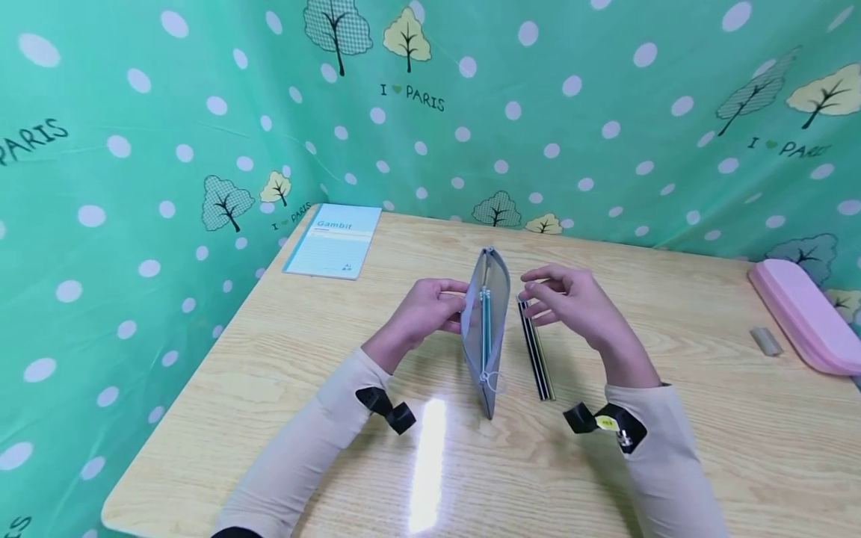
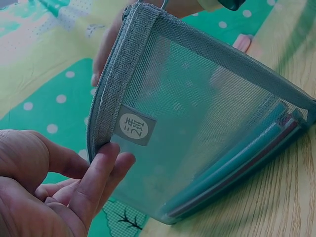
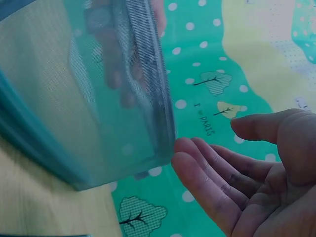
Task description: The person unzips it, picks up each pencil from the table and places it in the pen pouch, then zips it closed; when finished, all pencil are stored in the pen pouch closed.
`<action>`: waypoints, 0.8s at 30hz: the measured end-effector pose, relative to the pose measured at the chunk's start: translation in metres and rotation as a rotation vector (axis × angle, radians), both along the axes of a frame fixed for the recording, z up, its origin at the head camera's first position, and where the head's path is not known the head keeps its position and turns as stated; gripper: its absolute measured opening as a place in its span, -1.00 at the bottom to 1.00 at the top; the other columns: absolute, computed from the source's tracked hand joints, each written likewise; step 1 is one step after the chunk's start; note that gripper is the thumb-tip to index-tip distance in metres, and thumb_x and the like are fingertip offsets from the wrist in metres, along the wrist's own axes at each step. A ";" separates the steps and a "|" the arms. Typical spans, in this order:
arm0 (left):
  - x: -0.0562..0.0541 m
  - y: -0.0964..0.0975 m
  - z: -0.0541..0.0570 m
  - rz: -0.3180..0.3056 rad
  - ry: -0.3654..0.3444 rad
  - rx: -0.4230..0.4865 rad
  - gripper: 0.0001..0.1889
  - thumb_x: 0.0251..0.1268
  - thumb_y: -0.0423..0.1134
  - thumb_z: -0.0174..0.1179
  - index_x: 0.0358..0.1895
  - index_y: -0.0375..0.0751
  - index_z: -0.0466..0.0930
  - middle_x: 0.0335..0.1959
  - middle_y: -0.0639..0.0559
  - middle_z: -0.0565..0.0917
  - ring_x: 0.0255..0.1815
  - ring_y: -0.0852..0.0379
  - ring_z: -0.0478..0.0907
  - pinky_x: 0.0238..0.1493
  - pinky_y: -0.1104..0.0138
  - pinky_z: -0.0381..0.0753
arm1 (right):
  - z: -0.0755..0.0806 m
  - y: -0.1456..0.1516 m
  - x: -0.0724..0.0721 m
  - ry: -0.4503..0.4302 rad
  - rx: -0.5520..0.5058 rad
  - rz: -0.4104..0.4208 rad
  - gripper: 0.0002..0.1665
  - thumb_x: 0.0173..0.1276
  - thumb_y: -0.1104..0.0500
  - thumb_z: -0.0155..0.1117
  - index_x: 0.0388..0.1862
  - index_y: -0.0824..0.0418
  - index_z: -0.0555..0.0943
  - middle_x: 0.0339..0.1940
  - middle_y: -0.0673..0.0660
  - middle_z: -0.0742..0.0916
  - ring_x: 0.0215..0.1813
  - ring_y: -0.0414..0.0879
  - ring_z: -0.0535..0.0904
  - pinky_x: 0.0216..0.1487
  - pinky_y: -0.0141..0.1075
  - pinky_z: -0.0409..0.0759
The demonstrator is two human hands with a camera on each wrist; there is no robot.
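Note:
A grey mesh zip pouch (image 1: pixel 498 306) stands on edge on the table, its top unzipped and spread apart. Blue pencils (image 1: pixel 486 332) lie inside, showing through the mesh as teal sticks (image 2: pixel 237 148) in the left wrist view. My left hand (image 1: pixel 430 306) pinches the pouch's zipped rim close to a small round label (image 2: pixel 134 125). To the right of the pouch, my right hand (image 1: pixel 572 299) holds nothing, its fingers loosely bent with the thumb apart. Below those fingers, several dark pencils (image 1: pixel 536 355) lie side by side on the table, their far ends partly hidden.
A light blue notebook (image 1: pixel 334 243) lies at the back left of the wooden table (image 1: pixel 639 448). At the right edge are a pink case (image 1: pixel 807 317) and a small grey block (image 1: pixel 766 341). A green polka-dot curtain (image 1: pixel 430 134) hangs behind the table.

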State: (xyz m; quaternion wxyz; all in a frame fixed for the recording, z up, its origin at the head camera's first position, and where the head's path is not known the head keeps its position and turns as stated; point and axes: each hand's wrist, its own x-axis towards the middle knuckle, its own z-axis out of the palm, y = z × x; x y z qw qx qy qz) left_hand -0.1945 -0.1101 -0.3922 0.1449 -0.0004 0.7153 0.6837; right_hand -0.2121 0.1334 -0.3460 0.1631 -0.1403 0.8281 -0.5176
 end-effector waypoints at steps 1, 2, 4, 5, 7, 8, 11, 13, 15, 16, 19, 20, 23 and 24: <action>0.000 0.000 0.000 -0.001 0.000 -0.006 -0.61 0.46 -0.45 0.06 0.29 -0.44 0.55 -0.04 -0.29 0.78 -0.24 0.03 0.80 -0.18 0.22 0.84 | -0.002 0.001 0.000 -0.005 0.001 -0.001 -0.51 0.65 0.17 0.04 0.36 0.50 0.44 0.11 0.52 0.67 -0.12 0.02 0.78 -0.10 -0.27 0.82; 0.000 0.000 0.001 -0.002 0.000 -0.010 -0.62 0.47 -0.45 0.06 0.28 -0.43 0.55 -0.03 -0.29 0.78 -0.23 0.01 0.80 -0.17 0.22 0.84 | -0.003 0.002 -0.001 -0.012 0.001 -0.002 -0.50 0.65 0.18 0.03 0.36 0.51 0.43 0.12 0.53 0.67 -0.13 0.00 0.78 -0.10 -0.27 0.82; 0.000 0.001 0.002 -0.002 0.000 -0.014 -0.62 0.48 -0.45 0.06 0.29 -0.43 0.55 -0.04 -0.29 0.78 -0.21 -0.01 0.80 -0.17 0.22 0.84 | -0.007 0.005 -0.002 -0.022 0.001 -0.006 -0.50 0.66 0.18 0.02 0.36 0.53 0.42 0.11 0.53 0.67 -0.15 -0.06 0.77 -0.10 -0.28 0.82; 0.000 0.001 0.002 -0.001 0.000 -0.016 -0.62 0.48 -0.44 0.06 0.28 -0.43 0.56 -0.04 -0.29 0.78 -0.21 -0.01 0.80 -0.17 0.22 0.84 | -0.008 0.007 -0.003 -0.028 0.001 -0.008 -0.49 0.66 0.18 0.01 0.37 0.54 0.42 0.12 0.54 0.66 -0.16 -0.06 0.77 -0.10 -0.28 0.82; 0.000 0.001 0.003 -0.001 0.000 -0.019 -0.62 0.48 -0.44 0.06 0.28 -0.42 0.56 -0.05 -0.29 0.79 -0.21 -0.01 0.80 -0.17 0.23 0.84 | -0.012 0.011 -0.004 -0.040 0.002 -0.011 -0.49 0.66 0.17 0.01 0.37 0.55 0.40 0.13 0.56 0.65 -0.15 -0.05 0.77 -0.11 -0.27 0.82; 0.000 0.001 0.003 0.000 -0.003 -0.017 -0.62 0.48 -0.45 0.06 0.28 -0.43 0.56 -0.05 -0.29 0.79 -0.21 -0.01 0.80 -0.17 0.22 0.84 | -0.014 0.013 -0.005 -0.050 0.006 -0.015 -0.48 0.67 0.17 0.01 0.38 0.55 0.40 0.14 0.57 0.64 -0.14 -0.04 0.77 -0.11 -0.27 0.82; -0.001 0.001 0.002 0.000 -0.003 -0.021 -0.62 0.47 -0.45 0.07 0.28 -0.43 0.56 -0.07 -0.28 0.79 -0.23 0.02 0.80 -0.17 0.23 0.84 | -0.020 0.020 -0.008 -0.075 0.027 -0.021 -0.45 0.67 0.15 0.00 0.40 0.56 0.37 0.17 0.59 0.62 -0.13 -0.02 0.78 -0.11 -0.26 0.83; 0.000 0.001 0.002 0.003 -0.005 -0.020 -0.61 0.46 -0.46 0.07 0.29 -0.43 0.56 -0.06 -0.28 0.79 -0.25 0.04 0.79 -0.18 0.23 0.84 | -0.025 0.025 -0.009 -0.092 0.043 -0.020 -0.43 0.67 0.13 -0.01 0.42 0.56 0.35 0.18 0.58 0.62 -0.12 -0.02 0.78 -0.11 -0.24 0.83; 0.000 0.000 0.001 0.007 -0.006 -0.018 -0.61 0.46 -0.46 0.07 0.29 -0.44 0.56 -0.04 -0.28 0.79 -0.26 0.06 0.79 -0.18 0.24 0.84 | -0.030 0.030 -0.011 -0.105 0.054 -0.011 -0.40 0.68 0.13 -0.02 0.43 0.58 0.32 0.19 0.58 0.62 -0.11 -0.01 0.78 -0.10 -0.23 0.83; 0.000 0.000 0.001 0.008 -0.006 -0.014 -0.61 0.46 -0.47 0.07 0.29 -0.45 0.55 -0.03 -0.29 0.78 -0.27 0.06 0.78 -0.18 0.24 0.84 | -0.032 0.033 -0.012 -0.111 0.059 -0.008 -0.40 0.68 0.12 -0.02 0.44 0.58 0.32 0.19 0.58 0.62 -0.11 -0.01 0.78 -0.10 -0.22 0.83; 0.000 -0.001 0.000 0.014 -0.006 -0.004 -0.61 0.46 -0.48 0.06 0.29 -0.46 0.55 0.00 -0.31 0.77 -0.28 0.07 0.78 -0.17 0.23 0.84 | -0.037 0.040 -0.013 -0.120 0.071 0.007 -0.37 0.69 0.11 -0.05 0.45 0.60 0.28 0.20 0.60 0.61 -0.08 0.04 0.78 -0.10 -0.19 0.83; 0.000 -0.001 0.000 0.014 -0.005 -0.002 -0.61 0.46 -0.48 0.06 0.29 -0.46 0.55 0.01 -0.31 0.76 -0.28 0.07 0.78 -0.17 0.22 0.84 | -0.039 0.042 -0.014 -0.125 0.078 0.007 -0.36 0.69 0.10 -0.05 0.46 0.60 0.28 0.21 0.60 0.61 -0.07 0.05 0.77 -0.10 -0.19 0.83; 0.000 -0.001 -0.001 0.011 -0.005 0.001 -0.61 0.46 -0.47 0.06 0.29 -0.46 0.54 0.01 -0.32 0.76 -0.28 0.08 0.78 -0.16 0.22 0.84 | -0.045 0.049 -0.015 -0.148 0.091 0.010 -0.36 0.70 0.10 -0.06 0.45 0.62 0.27 0.21 0.60 0.61 -0.07 0.07 0.77 -0.08 -0.16 0.83; 0.000 -0.001 0.000 0.010 -0.004 0.000 -0.61 0.46 -0.47 0.06 0.29 -0.46 0.54 0.00 -0.32 0.76 -0.28 0.08 0.78 -0.16 0.22 0.84 | -0.047 0.050 -0.017 -0.160 0.091 0.013 -0.36 0.70 0.11 -0.07 0.45 0.63 0.27 0.21 0.60 0.61 -0.07 0.06 0.77 -0.08 -0.15 0.83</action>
